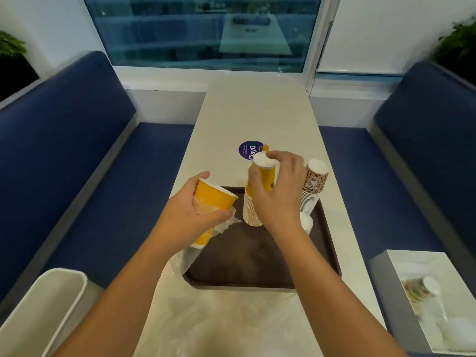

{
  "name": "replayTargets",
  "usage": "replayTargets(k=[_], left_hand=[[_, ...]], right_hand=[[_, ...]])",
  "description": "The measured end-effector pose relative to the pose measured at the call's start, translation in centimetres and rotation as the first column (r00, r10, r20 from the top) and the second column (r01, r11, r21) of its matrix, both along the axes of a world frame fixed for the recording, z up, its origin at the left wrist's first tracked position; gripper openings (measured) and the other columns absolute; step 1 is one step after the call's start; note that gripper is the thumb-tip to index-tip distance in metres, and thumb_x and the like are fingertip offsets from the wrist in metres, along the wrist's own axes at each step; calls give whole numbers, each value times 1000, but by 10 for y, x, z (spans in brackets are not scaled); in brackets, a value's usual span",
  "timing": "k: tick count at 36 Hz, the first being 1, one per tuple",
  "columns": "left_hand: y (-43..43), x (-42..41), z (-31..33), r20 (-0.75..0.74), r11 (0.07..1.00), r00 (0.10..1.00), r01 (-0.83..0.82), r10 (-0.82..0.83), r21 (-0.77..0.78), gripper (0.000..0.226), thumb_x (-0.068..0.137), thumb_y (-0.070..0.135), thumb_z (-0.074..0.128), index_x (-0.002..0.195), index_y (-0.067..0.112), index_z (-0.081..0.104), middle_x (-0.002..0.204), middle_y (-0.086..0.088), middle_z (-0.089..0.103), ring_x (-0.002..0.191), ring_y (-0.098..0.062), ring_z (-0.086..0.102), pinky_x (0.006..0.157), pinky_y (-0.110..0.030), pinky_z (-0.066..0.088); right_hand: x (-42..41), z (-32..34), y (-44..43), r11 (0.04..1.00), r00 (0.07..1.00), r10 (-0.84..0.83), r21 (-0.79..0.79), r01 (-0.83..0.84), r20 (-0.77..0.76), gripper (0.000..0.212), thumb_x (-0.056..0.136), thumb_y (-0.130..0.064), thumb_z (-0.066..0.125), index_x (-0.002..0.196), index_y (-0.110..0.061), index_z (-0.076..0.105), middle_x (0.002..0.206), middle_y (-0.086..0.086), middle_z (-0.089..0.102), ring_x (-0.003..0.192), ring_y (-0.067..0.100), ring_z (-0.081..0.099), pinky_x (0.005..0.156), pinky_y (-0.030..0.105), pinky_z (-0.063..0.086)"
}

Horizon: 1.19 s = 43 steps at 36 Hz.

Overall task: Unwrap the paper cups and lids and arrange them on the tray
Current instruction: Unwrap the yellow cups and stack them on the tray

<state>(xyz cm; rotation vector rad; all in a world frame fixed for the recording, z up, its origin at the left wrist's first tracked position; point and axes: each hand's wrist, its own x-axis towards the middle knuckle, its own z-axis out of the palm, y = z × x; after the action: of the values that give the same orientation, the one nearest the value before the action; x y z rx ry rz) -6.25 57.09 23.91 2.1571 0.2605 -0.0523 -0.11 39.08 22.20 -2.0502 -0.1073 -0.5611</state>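
Observation:
A dark brown tray (257, 264) lies on the white table. On its far edge stands an upside-down stack of yellow cups (253, 207), and my right hand (277, 186) grips the top of that stack. My left hand (195, 212) holds more yellow cups (215, 198), rim up and tilted, together with crumpled clear plastic wrap (226, 224) that trails down over the tray's left edge. A stack of brown patterned cups (313, 186) stands upside down at the tray's far right. A small white stack (306, 222), perhaps lids, shows just behind my right wrist.
A white box (391, 287) at the right holds more wrapped cups (422, 289) and plastic. A white bin (43, 313) sits at the lower left. A purple round sticker (248, 149) is on the table beyond the tray. Blue benches flank the table; a window lies ahead.

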Motion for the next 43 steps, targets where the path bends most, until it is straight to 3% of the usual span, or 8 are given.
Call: replayTargets(k=[7, 10, 16, 21, 26, 31, 35, 43], left_hand=[[-4, -11, 16, 71, 997, 997, 26, -21, -70, 85, 84, 45, 82, 153, 47, 34, 128, 12, 58, 104, -14, 62, 86, -28, 54], [-3, -19, 19, 94, 998, 995, 26, -20, -61, 83, 81, 46, 84, 148, 47, 35, 123, 18, 55, 101, -7, 60, 75, -16, 48], [2, -32, 20, 113, 999, 993, 11, -14, 33, 77, 78, 58, 80, 142, 45, 39, 127, 19, 50, 107, -11, 56, 73, -11, 40], [4, -32, 22, 127, 999, 991, -36, 33, 20, 69, 81, 56, 80, 139, 43, 44, 117, 19, 55, 100, -10, 59, 76, -17, 42], [0, -30, 19, 110, 1000, 994, -17, 16, 8, 61, 82, 52, 80, 129, 48, 41, 108, 28, 54, 93, -3, 58, 75, -14, 43], [-1, -23, 15, 115, 999, 993, -37, 39, -22, 62, 84, 44, 83, 137, 45, 50, 108, 27, 66, 102, -4, 60, 88, -22, 44], [0, -15, 8, 122, 999, 992, -32, 35, -27, 67, 83, 45, 84, 142, 44, 51, 112, 25, 69, 105, -4, 62, 79, -9, 38], [-2, -4, -2, 92, 999, 995, -31, 34, -28, 72, 80, 49, 84, 142, 47, 48, 116, 28, 65, 104, 0, 60, 75, -7, 36]], right_hand=[[-44, 46, 14, 747, 781, 558, -241, -620, -279, 27, 107, -39, 51, 123, -22, 64, 109, -6, 66, 100, 12, 59, 87, 37, 53], [-48, 52, 13, 798, 785, 555, -89, -596, -276, 17, 108, -35, 51, 112, -27, 65, 93, -11, 65, 86, 1, 60, 71, 13, 45], [-36, 66, -2, 898, 893, 436, -10, -440, -109, 15, 108, -33, 52, 107, -25, 65, 85, -13, 61, 81, 2, 56, 66, 10, 42], [-44, 70, -4, 755, 891, 448, -499, -425, -81, 82, 95, -33, 68, 160, -34, 19, 164, -5, 16, 149, 22, 23, 118, 42, 35], [-33, 67, 3, 373, 860, 510, -907, -196, 24, 97, 80, -29, 87, 158, -36, 29, 168, 7, 23, 153, 42, 18, 121, 69, 16], [5, 62, -13, 675, 903, 336, -737, -33, 267, 74, 80, -22, 84, 145, -27, 49, 148, 5, 52, 133, 41, 44, 111, 59, 36], [29, 53, -15, 976, 995, 77, -208, -63, 62, 78, 82, -47, 83, 144, -37, 37, 139, -6, 55, 129, 21, 50, 102, 43, 50], [52, -30, -6, 994, 937, 49, -73, -79, -346, 82, 82, -38, 84, 144, -22, 33, 130, 3, 62, 115, 29, 63, 87, 38, 53]])
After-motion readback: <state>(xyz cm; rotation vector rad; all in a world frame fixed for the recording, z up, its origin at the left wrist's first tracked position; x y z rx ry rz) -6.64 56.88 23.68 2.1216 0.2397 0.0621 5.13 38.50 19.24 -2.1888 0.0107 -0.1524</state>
